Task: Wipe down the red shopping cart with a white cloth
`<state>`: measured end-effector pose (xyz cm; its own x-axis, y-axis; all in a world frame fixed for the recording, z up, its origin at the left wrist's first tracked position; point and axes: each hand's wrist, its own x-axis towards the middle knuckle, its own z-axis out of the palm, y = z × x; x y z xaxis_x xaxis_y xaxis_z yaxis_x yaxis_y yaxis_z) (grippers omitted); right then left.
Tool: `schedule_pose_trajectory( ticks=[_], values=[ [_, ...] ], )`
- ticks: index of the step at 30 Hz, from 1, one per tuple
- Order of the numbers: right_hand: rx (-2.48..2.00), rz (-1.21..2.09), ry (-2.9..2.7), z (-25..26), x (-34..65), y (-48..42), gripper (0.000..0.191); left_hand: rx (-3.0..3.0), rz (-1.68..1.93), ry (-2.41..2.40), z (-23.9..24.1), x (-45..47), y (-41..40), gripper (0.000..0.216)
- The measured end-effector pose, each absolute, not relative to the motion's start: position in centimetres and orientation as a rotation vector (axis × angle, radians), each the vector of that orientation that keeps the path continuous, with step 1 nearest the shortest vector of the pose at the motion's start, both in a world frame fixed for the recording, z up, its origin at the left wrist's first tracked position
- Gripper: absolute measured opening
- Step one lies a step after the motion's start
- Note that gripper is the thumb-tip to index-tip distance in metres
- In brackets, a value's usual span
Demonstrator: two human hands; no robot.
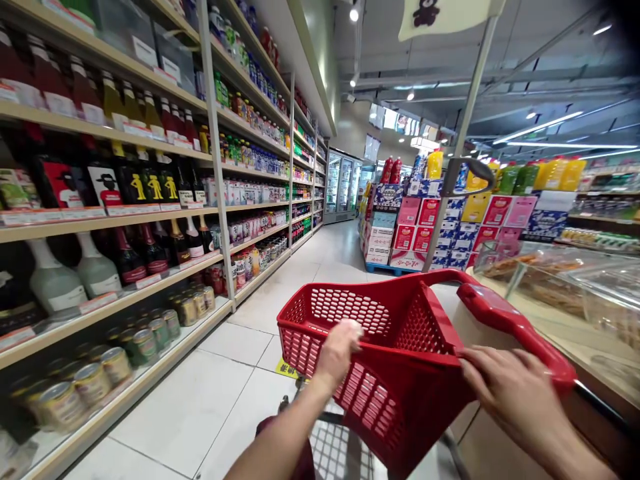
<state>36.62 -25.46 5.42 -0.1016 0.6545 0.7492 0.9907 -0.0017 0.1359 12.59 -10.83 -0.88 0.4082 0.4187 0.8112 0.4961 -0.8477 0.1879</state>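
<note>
A red plastic shopping cart (375, 393) stands in front of me, its upper basket made of perforated panels. My left hand (340, 350) is closed at the basket's near side rim, with its fingertips over the edge; a pale patch at the fingertips is too blurred to make out. At the rear corner of the basket, below the red push handle (520, 327), my right hand (510, 383) has its fingers curled over the rim. No goods show in the visible part of the basket. A wire lower rack (340, 450) shows underneath.
Shelves of bottles (90, 267) and cans (95, 383) line the left side. A glass-sided food counter (550, 293) stands close on the right. Stacked drink cartons (415, 227) sit ahead, with glass-door coolers (343, 180) farther back. A grey pole (445, 200) rises beyond the cart.
</note>
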Motion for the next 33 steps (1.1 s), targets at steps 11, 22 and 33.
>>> schedule_pose_trajectory(
  ticks=[11, 22, 33],
  values=[
    [-1.645, -0.913, -1.826, 2.6, 37.8, -24.8, 0.028, -2.378, -1.378, -1.018, -2.6, 5.0, -9.7, 0.033],
    [-1.585, -0.875, -1.725, 1.8, 40.0, -25.5, 0.021, -2.339, -1.493, -1.211, -4.2, -0.4, -8.1, 0.031],
    [-1.387, -0.291, -1.422, 0.3, 25.3, -24.7, 0.047, -3.589, -1.849, -1.063, 2.7, 18.6, -19.3, 0.058]
  ],
)
